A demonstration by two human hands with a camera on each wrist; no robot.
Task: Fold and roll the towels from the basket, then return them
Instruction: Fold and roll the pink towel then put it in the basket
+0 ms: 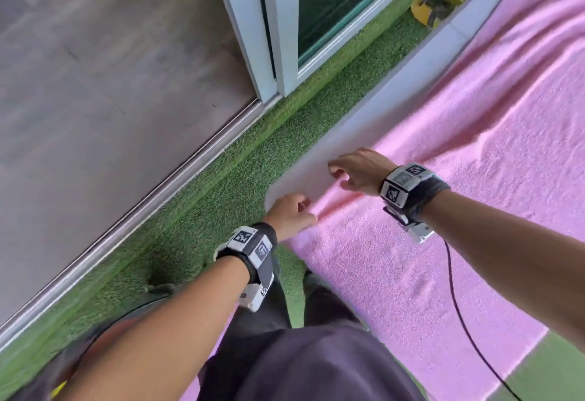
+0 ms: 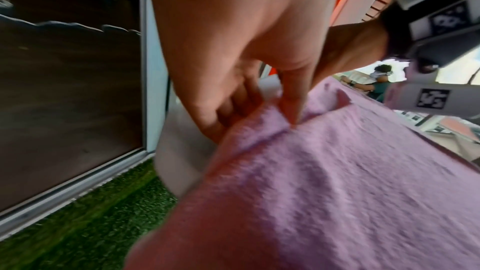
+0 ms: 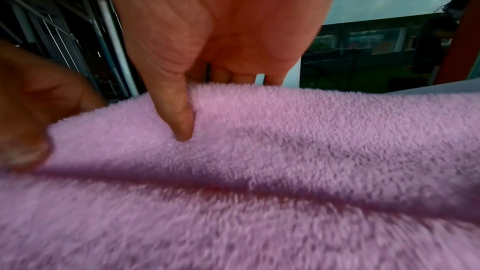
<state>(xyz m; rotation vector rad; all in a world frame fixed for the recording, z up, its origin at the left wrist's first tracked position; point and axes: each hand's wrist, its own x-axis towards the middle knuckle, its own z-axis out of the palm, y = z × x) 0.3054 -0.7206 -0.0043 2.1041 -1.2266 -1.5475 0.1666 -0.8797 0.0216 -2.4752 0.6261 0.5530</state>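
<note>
A long pink towel [image 1: 459, 153] lies spread along a white table [image 1: 319, 159]; its near end is turned over into a small roll at the table's corner. My left hand [image 1: 292, 213] pinches the end of that roll [image 2: 262, 128], thumb on top and fingers curled under the edge. My right hand [image 1: 354, 171] grips the same rolled edge a little farther along; its thumb [image 3: 182, 118] presses into the pile and the fingers curl over the far side. The basket is not in view.
Green artificial turf [image 1: 221, 179] covers the floor left of the table. A white-framed glass sliding door [image 1: 278, 36] stands beyond it. A black cable [image 1: 468, 331] hangs from my right wrist across the towel. Another person [image 2: 381, 81] is far behind.
</note>
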